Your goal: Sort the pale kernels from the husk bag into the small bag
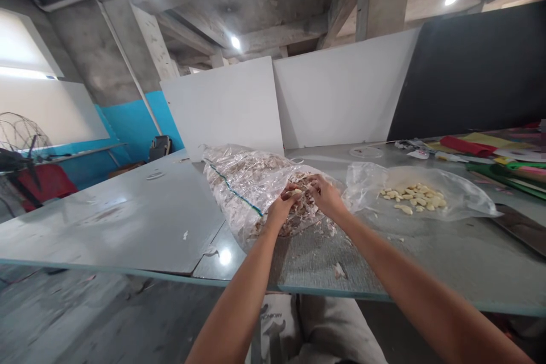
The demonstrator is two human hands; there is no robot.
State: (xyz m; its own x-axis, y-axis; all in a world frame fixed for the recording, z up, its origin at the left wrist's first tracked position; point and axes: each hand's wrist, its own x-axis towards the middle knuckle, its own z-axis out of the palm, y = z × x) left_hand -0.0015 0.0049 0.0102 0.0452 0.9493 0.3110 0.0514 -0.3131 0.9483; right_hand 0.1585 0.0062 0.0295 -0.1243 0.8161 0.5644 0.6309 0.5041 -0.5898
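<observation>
Left hand [285, 202]: the fingers are closed in a pinch, apparently on one pale clove [297, 190]. Right hand [327, 196]: the fingers curl down into the papery flakes [301, 220]; whether they grip anything cannot be told. Both hands work at the near right end of the flake bag [239, 182], a clear plastic bag lying on the worktop [149, 239]. The peeled cloves [418, 196] lie in a pile on or within the clear plastic sheet [464, 196], to the right of the right hand.

Caution: the pale clove is small and held at the fingertips. A loose pinch could drop it among flakes of similar colour, where it would be hard to find. The thin plastic around the hands is slack; a wrist catching its edge could drag it and spill flakes onto the worktop. Flakes clinging to the fingers could contaminate the pile.

Count:
- Hands: two.
- Flake bag: one, with one blue-green cord [247, 203] along it.
- Clear plastic sheet: one.
- Pale clove at the left hand: one.
- Peeled cloves: well over ten; overlap prevents an exact count.
- Dark flat object [522, 228] at far right: one.
- Flakes: too many to count.
</observation>
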